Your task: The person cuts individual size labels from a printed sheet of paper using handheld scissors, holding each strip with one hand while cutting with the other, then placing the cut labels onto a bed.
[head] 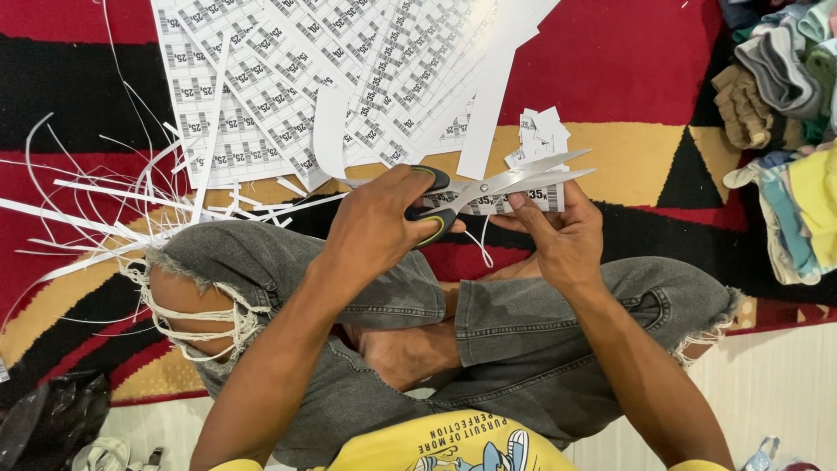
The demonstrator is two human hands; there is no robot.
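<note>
The person is sitting cross-legged on a patterned rug (628,61), and both hands are working just above the knees. The left hand (379,222) is gripping the black-handled scissors (488,186), with fingers threaded through the handle loops and curled tight around them. The blades are standing slightly apart and pointing toward the right, crossing over a narrow strip of labels (510,202). The right hand (562,231) is holding that strip, pinching it narrowly between thumb and fingertips right beside the blades, so the strip is lying between the two hands and touching both the scissors and the right fingers. A thin curl of trimmed paper is hanging down from the strip between the hands.

Just beyond the hands, a fanned stack of printed label sheets (331,70) is lying on the rug, and a small pile of cut labels (542,135) is sitting near the tips of the blades. Long white paper trimmings (113,209) are spreading across the rug on the left, beside the knee in torn grey jeans (410,296). Folded clothes (785,131) are piling at the right edge.
</note>
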